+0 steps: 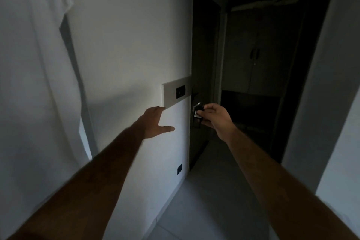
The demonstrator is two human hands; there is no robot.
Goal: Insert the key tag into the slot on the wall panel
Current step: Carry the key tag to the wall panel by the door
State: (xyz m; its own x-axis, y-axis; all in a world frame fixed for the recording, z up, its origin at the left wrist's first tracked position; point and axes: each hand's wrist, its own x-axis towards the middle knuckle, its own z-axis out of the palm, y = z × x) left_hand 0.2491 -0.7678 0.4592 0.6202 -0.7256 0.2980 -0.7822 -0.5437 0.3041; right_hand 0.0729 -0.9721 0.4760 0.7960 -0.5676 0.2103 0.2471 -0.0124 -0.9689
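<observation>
Right hand (216, 117) pinches key tag (197, 118) (fingertips).

Two bare forearms come in from the bottom edge, one on each side, both uncovered from the frame's edge to the wrist: no sleeve, cuff, watch, strap or glove shows on either. The left hand (153, 122) is bare, with no ring to be seen on the thumb or the fingers that show. The right hand (216, 116) is bare as well, its knuckles and finger backs plain. The light is dim and the near parts of both arms are blurred, so fine marks on them cannot be made out. No clothing is in view.
</observation>
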